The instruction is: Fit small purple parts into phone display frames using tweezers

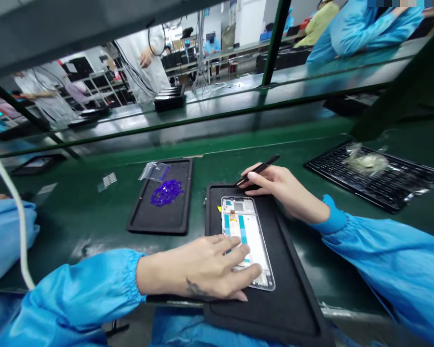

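Observation:
My left hand [219, 267] lies with fingers spread over the lower part of a silver-white phone frame [256, 236]. The frame shows blue strips, a small orange-brown flex piece and a yellow tab at its left edge. Beneath it is a black tray [292, 299] that reaches past the bench's front edge. My right hand [280, 188] is closed on black tweezers [265, 165] at the tray's far edge, just beyond the top of the frame. The tweezers' tips are hard to make out.
A second black tray [137, 219] to the left bears a pile of small purple parts [166, 193] and a clear plastic bag [154, 171]. On the right lies a slotted black tray [332, 168] with crumpled plastic. A white cable [10, 193] hangs at far left, near another person's sleeve [7, 236].

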`<state>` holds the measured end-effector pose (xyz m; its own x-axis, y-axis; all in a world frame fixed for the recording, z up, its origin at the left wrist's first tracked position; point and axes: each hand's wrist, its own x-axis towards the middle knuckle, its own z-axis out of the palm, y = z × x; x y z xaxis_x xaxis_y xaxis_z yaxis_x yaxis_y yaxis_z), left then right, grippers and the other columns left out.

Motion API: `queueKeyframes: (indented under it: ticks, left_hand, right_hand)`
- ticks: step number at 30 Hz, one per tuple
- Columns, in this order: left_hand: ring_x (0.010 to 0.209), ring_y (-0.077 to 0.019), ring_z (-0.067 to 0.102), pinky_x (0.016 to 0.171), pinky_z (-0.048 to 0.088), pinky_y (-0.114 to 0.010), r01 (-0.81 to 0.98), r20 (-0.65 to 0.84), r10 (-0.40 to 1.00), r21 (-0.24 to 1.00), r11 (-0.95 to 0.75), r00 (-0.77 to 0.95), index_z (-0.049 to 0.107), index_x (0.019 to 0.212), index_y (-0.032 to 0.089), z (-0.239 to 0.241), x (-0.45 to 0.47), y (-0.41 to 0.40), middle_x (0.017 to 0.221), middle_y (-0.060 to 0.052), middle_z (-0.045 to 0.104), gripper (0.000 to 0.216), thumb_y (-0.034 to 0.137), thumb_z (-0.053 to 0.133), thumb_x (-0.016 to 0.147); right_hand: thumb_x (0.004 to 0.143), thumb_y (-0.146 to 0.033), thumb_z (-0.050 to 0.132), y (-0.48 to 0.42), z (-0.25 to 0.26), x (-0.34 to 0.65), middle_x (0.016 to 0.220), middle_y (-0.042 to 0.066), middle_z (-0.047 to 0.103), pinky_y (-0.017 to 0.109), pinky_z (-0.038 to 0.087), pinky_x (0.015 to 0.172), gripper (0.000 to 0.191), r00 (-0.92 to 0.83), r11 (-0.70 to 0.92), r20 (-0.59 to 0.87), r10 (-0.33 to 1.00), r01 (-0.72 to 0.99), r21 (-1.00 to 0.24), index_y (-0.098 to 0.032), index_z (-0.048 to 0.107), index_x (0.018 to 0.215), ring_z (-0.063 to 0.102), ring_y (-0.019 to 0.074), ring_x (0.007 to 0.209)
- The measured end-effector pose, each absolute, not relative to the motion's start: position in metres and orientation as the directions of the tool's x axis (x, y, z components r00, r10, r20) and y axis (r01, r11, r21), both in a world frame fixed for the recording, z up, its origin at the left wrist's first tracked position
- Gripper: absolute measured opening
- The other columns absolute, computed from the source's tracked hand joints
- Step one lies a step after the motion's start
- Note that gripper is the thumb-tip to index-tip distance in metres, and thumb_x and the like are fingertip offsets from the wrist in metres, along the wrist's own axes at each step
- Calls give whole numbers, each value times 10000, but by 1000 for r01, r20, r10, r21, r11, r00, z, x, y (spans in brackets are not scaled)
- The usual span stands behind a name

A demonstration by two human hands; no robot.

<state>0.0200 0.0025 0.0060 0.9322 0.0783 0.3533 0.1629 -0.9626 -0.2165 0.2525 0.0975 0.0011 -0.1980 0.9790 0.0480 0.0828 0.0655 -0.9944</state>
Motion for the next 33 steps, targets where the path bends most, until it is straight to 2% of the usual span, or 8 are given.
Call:
queueKeyframes:
  ticks: [5, 8, 13, 16, 21, 26, 29, 33]
  left_hand:
    - [603, -141, 533, 492, 390, -299, 13, 397, -58, -175, -984, 916, 593, 769, 157, 7, 21, -11, 681, -8, 546, 383, 469, 539, 984]
    - [533, -134, 461, 475, 329, -309, -12, 317, -79, -208, -978, 945, 522, 679, 186, 4, 20, -21, 588, 22, 448, 376, 443, 582, 946]
    - [529, -145, 513, 476, 350, -313, 83, 236, 11, -300, -950, 972, 535, 682, 186, -1, 21, -17, 569, 23, 492, 331, 392, 595, 933]
    - [578, -168, 580, 491, 391, -313, 167, 147, 123, -342, -925, 981, 569, 726, 181, 0, 23, 7, 601, 5, 567, 338, 409, 551, 975]
    - [825, -211, 684, 630, 493, -306, 373, -118, 448, -391, -842, 886, 646, 932, 159, 14, 31, 81, 853, -69, 708, 325, 423, 481, 1024]
    - [884, -221, 694, 724, 538, -315, 523, -106, 627, -455, -721, 772, 670, 1005, 137, 30, 38, 176, 931, -112, 709, 321, 399, 486, 1033]
    - [940, -190, 674, 831, 572, -368, 597, -94, 707, -466, -653, 701, 649, 1104, 139, 37, 38, 227, 1044, -79, 686, 310, 415, 539, 1014]
    - [1029, -204, 652, 899, 575, -418, 667, -98, 777, -455, -591, 622, 614, 1205, 147, 41, 29, 273, 1180, -86, 646, 338, 398, 607, 979]
  right_hand:
    - [792, -511, 768, 106, 6, 260, 941, 83, 746, 331, 631, 744, 378, -92, 127, 123, 988, 43, -991, -178, 684, 948, 738, 234, 925]
    - [816, -476, 753, 109, 13, 267, 933, 89, 743, 336, 635, 741, 330, -38, 154, 152, 988, 54, -987, -173, 690, 932, 732, 234, 924]
    - [861, -411, 706, 103, 25, 285, 947, 108, 735, 307, 630, 750, 280, 27, 202, 204, 979, 69, -977, -150, 680, 959, 721, 217, 925]
    - [840, -409, 716, 96, 31, 298, 948, 109, 733, 288, 625, 741, 290, 81, 233, 239, 968, 77, -969, -141, 688, 949, 717, 215, 924]
    - [791, -531, 708, 85, 37, 315, 966, 122, 743, 386, 618, 833, 418, 129, 303, 323, 938, 154, -941, -144, 694, 946, 717, 258, 938]
    - [804, -583, 648, 81, 31, 321, 935, 116, 771, 406, 590, 846, 453, 30, 390, 430, 902, 366, -845, -165, 711, 967, 723, 274, 878]
    - [850, -596, 578, 79, 21, 318, 878, 94, 782, 392, 577, 731, 445, -70, 461, 498, 864, 505, -729, -190, 730, 946, 729, 279, 792]
    - [902, -531, 536, 75, 7, 311, 939, 71, 793, 380, 584, 691, 366, -228, 589, 569, 790, 541, -600, -225, 732, 942, 758, 288, 813]
